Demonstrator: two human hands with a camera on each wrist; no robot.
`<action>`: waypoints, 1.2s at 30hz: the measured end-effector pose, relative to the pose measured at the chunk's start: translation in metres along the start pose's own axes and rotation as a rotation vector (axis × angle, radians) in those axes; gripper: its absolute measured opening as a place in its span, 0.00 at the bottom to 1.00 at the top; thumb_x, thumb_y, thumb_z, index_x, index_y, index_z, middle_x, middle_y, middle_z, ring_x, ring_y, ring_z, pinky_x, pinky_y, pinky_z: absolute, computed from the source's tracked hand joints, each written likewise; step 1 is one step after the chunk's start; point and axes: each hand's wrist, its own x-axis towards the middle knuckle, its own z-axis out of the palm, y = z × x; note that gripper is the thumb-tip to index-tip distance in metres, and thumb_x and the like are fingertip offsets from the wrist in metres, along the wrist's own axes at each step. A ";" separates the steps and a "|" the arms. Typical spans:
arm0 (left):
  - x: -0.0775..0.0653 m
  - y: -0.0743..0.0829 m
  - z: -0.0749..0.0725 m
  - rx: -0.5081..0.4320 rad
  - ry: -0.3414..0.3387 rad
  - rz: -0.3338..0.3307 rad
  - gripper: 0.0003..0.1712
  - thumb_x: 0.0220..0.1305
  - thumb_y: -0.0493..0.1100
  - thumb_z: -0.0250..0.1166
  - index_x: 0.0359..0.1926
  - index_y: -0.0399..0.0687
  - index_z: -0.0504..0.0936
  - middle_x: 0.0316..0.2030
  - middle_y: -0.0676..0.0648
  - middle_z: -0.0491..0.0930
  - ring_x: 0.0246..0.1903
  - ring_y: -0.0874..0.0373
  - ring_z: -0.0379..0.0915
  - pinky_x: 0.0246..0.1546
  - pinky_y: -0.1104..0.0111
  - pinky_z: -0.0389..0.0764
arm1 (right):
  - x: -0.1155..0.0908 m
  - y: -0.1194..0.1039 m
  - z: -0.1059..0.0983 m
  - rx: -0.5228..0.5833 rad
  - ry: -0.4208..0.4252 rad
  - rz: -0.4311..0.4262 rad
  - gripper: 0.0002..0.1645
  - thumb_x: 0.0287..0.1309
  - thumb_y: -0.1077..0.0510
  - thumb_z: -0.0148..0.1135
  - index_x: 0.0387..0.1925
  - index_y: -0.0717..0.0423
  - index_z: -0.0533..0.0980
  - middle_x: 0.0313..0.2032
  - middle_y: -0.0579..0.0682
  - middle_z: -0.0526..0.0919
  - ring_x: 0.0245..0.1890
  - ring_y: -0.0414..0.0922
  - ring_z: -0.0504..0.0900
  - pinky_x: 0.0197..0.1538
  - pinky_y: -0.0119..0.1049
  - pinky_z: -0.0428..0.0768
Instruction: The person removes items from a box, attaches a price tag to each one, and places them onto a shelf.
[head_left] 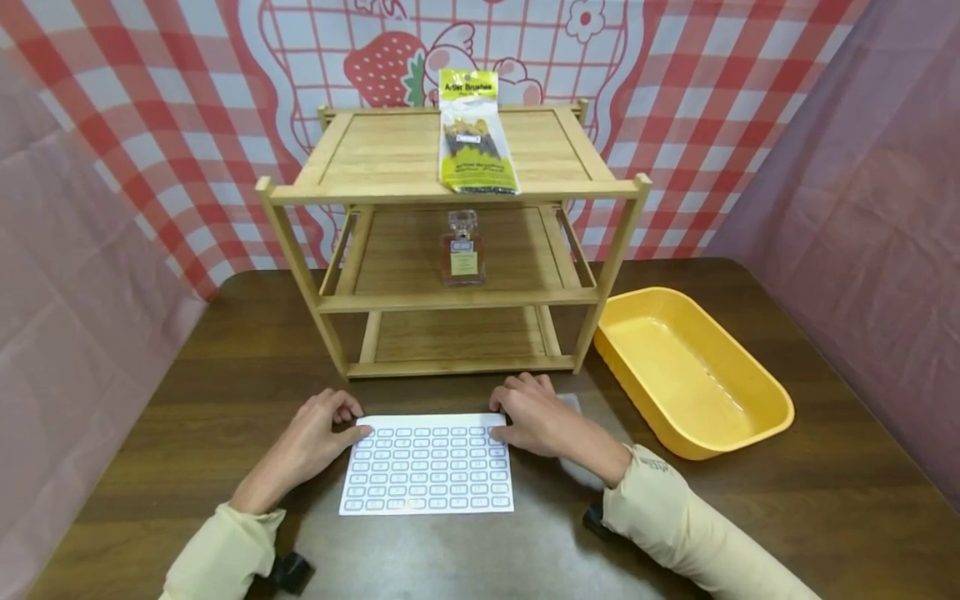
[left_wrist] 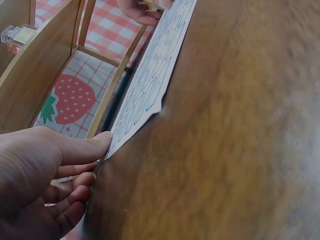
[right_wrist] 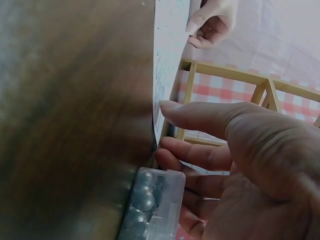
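Note:
A white label sheet printed with rows of blue-bordered rounded labels lies before the rack, its far edge towards the shelves. My left hand pinches its far left corner, thumb on the printed face and fingers curled at the edge. At the far right corner my right hand pinches the sheet the same way, its thumb on top. In the left wrist view the near corner of the sheet curls up a little. Beside the right fingers lies a clear plastic box with round greyish pieces inside, mostly hidden by the arm in the head view.
A three-tier wooden rack stands behind the sheet. Its top holds a packet of artist brushes, its middle shelf a perfume bottle. To the right sits a yellow plastic basin. A checked cloth hangs behind.

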 end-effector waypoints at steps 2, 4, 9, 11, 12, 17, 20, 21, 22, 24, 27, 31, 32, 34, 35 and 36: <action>0.000 0.000 0.000 -0.002 -0.004 -0.003 0.09 0.61 0.35 0.75 0.37 0.40 0.81 0.33 0.48 0.74 0.36 0.53 0.69 0.40 0.59 0.72 | 0.002 0.000 -0.002 0.010 -0.017 0.007 0.16 0.57 0.54 0.77 0.42 0.59 0.83 0.41 0.51 0.82 0.46 0.54 0.76 0.56 0.54 0.69; 0.000 0.000 0.000 -0.012 -0.006 0.001 0.10 0.61 0.34 0.75 0.37 0.40 0.80 0.33 0.48 0.74 0.36 0.53 0.70 0.39 0.60 0.73 | 0.003 0.000 -0.002 0.016 -0.034 0.022 0.14 0.57 0.54 0.77 0.40 0.57 0.82 0.40 0.50 0.81 0.46 0.54 0.76 0.55 0.54 0.68; 0.001 0.002 0.001 -0.067 -0.018 -0.016 0.11 0.62 0.32 0.74 0.38 0.40 0.78 0.32 0.48 0.75 0.34 0.55 0.70 0.36 0.64 0.74 | 0.004 0.000 -0.003 0.024 -0.047 0.053 0.16 0.57 0.54 0.77 0.37 0.51 0.76 0.38 0.46 0.78 0.44 0.51 0.74 0.52 0.52 0.66; 0.001 0.003 0.001 -0.086 -0.024 -0.031 0.12 0.62 0.32 0.73 0.38 0.40 0.77 0.32 0.48 0.75 0.34 0.55 0.70 0.35 0.65 0.74 | 0.004 -0.001 -0.002 0.032 -0.042 0.053 0.17 0.57 0.55 0.77 0.36 0.50 0.73 0.36 0.45 0.76 0.42 0.50 0.73 0.51 0.52 0.66; 0.001 0.003 0.001 -0.093 -0.025 -0.039 0.12 0.62 0.31 0.73 0.38 0.40 0.76 0.32 0.48 0.76 0.34 0.55 0.71 0.35 0.66 0.74 | 0.003 -0.001 -0.002 0.038 -0.037 0.049 0.18 0.58 0.55 0.77 0.36 0.50 0.72 0.35 0.45 0.75 0.41 0.50 0.72 0.51 0.51 0.66; 0.001 0.003 0.002 -0.106 -0.024 -0.055 0.10 0.64 0.30 0.72 0.41 0.38 0.78 0.31 0.49 0.77 0.32 0.57 0.71 0.34 0.67 0.75 | 0.003 0.000 0.002 0.043 0.013 0.001 0.14 0.62 0.60 0.71 0.34 0.50 0.70 0.33 0.44 0.72 0.39 0.49 0.70 0.50 0.50 0.66; 0.001 0.003 0.002 -0.111 -0.021 -0.051 0.09 0.65 0.30 0.71 0.45 0.35 0.81 0.30 0.50 0.76 0.31 0.57 0.71 0.32 0.67 0.74 | 0.002 0.001 0.003 0.046 0.054 -0.027 0.13 0.63 0.62 0.68 0.33 0.50 0.70 0.32 0.44 0.73 0.38 0.48 0.70 0.50 0.50 0.67; 0.001 0.003 0.002 -0.115 -0.020 -0.051 0.10 0.65 0.30 0.70 0.46 0.34 0.82 0.30 0.50 0.76 0.31 0.57 0.70 0.32 0.68 0.73 | 0.002 0.001 0.003 0.049 0.065 -0.034 0.13 0.63 0.62 0.68 0.33 0.49 0.70 0.32 0.43 0.73 0.38 0.48 0.71 0.50 0.50 0.67; 0.001 0.003 0.002 -0.118 -0.021 -0.051 0.10 0.65 0.30 0.70 0.46 0.33 0.82 0.30 0.50 0.76 0.31 0.57 0.70 0.31 0.68 0.73 | 0.002 0.001 0.003 0.054 0.074 -0.037 0.13 0.63 0.62 0.68 0.32 0.49 0.70 0.32 0.43 0.73 0.38 0.48 0.71 0.50 0.50 0.67; 0.001 0.003 0.002 -0.122 -0.020 -0.052 0.09 0.65 0.30 0.70 0.46 0.33 0.84 0.29 0.50 0.76 0.30 0.57 0.70 0.30 0.69 0.72 | 0.001 0.002 0.003 0.064 0.091 -0.042 0.13 0.64 0.62 0.68 0.32 0.49 0.70 0.32 0.43 0.73 0.38 0.48 0.71 0.50 0.49 0.67; 0.000 0.003 0.001 -0.131 -0.022 -0.065 0.06 0.66 0.30 0.69 0.43 0.34 0.85 0.29 0.50 0.76 0.31 0.56 0.70 0.29 0.70 0.71 | 0.001 0.002 0.002 0.079 0.114 -0.047 0.12 0.64 0.62 0.68 0.32 0.49 0.71 0.32 0.43 0.73 0.38 0.47 0.72 0.49 0.48 0.68; 0.000 0.002 0.000 -0.146 -0.015 -0.077 0.02 0.67 0.30 0.68 0.40 0.37 0.85 0.30 0.49 0.77 0.31 0.56 0.71 0.30 0.70 0.72 | 0.000 0.002 0.000 0.110 0.153 -0.068 0.08 0.65 0.63 0.67 0.33 0.52 0.74 0.33 0.44 0.76 0.39 0.48 0.74 0.49 0.48 0.71; 0.000 0.002 0.000 -0.153 -0.010 -0.074 0.02 0.67 0.30 0.68 0.40 0.36 0.84 0.30 0.49 0.77 0.31 0.56 0.71 0.30 0.70 0.73 | 0.000 0.003 -0.001 0.120 0.161 -0.072 0.07 0.65 0.64 0.66 0.34 0.52 0.75 0.34 0.44 0.77 0.39 0.48 0.75 0.50 0.49 0.72; 0.000 0.002 -0.001 -0.171 0.004 -0.066 0.02 0.67 0.30 0.68 0.40 0.36 0.84 0.30 0.49 0.78 0.32 0.55 0.72 0.31 0.70 0.74 | -0.001 0.003 -0.002 0.152 0.175 -0.081 0.05 0.66 0.65 0.66 0.35 0.54 0.77 0.35 0.46 0.79 0.41 0.48 0.77 0.50 0.49 0.74; 0.001 0.002 -0.001 -0.182 0.013 -0.060 0.02 0.67 0.30 0.68 0.40 0.36 0.84 0.30 0.48 0.78 0.32 0.55 0.72 0.31 0.69 0.74 | -0.001 0.003 -0.003 0.174 0.179 -0.081 0.04 0.66 0.65 0.66 0.36 0.55 0.78 0.35 0.46 0.80 0.41 0.48 0.77 0.49 0.48 0.76; 0.001 0.003 -0.002 -0.193 0.023 -0.055 0.02 0.67 0.30 0.67 0.40 0.35 0.83 0.30 0.48 0.78 0.32 0.55 0.73 0.32 0.69 0.75 | -0.001 0.003 -0.004 0.197 0.183 -0.077 0.04 0.66 0.65 0.66 0.37 0.55 0.78 0.35 0.46 0.81 0.40 0.48 0.78 0.47 0.46 0.77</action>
